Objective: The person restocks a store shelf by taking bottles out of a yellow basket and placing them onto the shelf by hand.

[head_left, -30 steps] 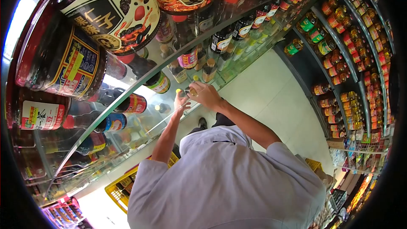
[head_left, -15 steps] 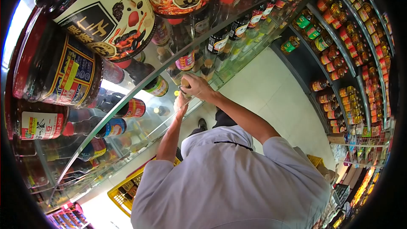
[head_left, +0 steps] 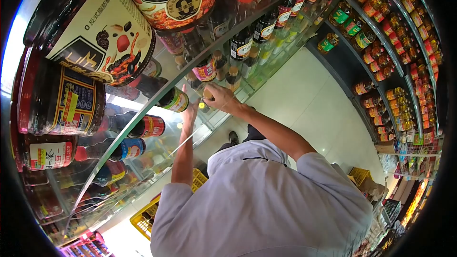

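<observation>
Now the left hand (head_left: 190,110) has drawn off toward nine o'clock, fingers stretched (whether they hold anything, I cannot tell), leaving the right hand (head_left: 222,99) alone curled around a small bottle (head_left: 208,94), at eleven o'clock from the shirt (head_left: 257,200).

Jars (head_left: 104,38) stand by the front edge of the upper shelf (head_left: 108,153); beneath it, bottles (head_left: 175,101) line what looks like a lower shelf (head_left: 202,135). A crate (head_left: 139,221) sits below, left; right, across the floor (head_left: 300,100), a rack (head_left: 333,69).
</observation>
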### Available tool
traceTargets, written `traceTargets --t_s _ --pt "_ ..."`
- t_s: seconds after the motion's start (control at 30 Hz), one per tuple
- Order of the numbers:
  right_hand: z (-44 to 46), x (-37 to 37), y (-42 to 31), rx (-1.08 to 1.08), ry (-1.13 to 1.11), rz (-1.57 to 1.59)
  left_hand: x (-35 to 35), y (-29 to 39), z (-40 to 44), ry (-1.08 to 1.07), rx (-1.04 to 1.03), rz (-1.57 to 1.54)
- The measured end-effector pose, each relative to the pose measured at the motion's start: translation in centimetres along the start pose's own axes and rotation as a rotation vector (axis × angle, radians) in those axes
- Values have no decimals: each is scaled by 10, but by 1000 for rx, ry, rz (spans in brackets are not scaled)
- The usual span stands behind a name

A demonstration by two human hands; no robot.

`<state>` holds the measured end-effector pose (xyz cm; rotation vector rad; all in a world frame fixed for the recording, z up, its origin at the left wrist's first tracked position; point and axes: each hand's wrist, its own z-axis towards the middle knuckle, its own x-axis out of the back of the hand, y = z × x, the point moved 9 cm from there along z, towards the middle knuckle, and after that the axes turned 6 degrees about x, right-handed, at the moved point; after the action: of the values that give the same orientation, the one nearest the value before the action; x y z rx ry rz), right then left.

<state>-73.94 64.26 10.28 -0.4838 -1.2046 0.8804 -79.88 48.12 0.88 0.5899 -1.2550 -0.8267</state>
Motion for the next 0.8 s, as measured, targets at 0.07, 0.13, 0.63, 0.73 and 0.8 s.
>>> traceTargets --t_s 0.07,0.13,0.63,0.73,0.8 --pt "0 1 -2 0 -9 6 -13 10 11 -136 -37 -108" --pt "1 4 -4 27 11 -11 -21 10 23 -117 -112 -86" --pt "2 5 -6 38 25 -11 -32 11 18 -141 -298 176" --pt "2 6 -8 41 27 -6 -19 34 15 -199 -215 -128" --pt "1 6 -8 41 26 -1 -21 30 20 -160 -223 -135"
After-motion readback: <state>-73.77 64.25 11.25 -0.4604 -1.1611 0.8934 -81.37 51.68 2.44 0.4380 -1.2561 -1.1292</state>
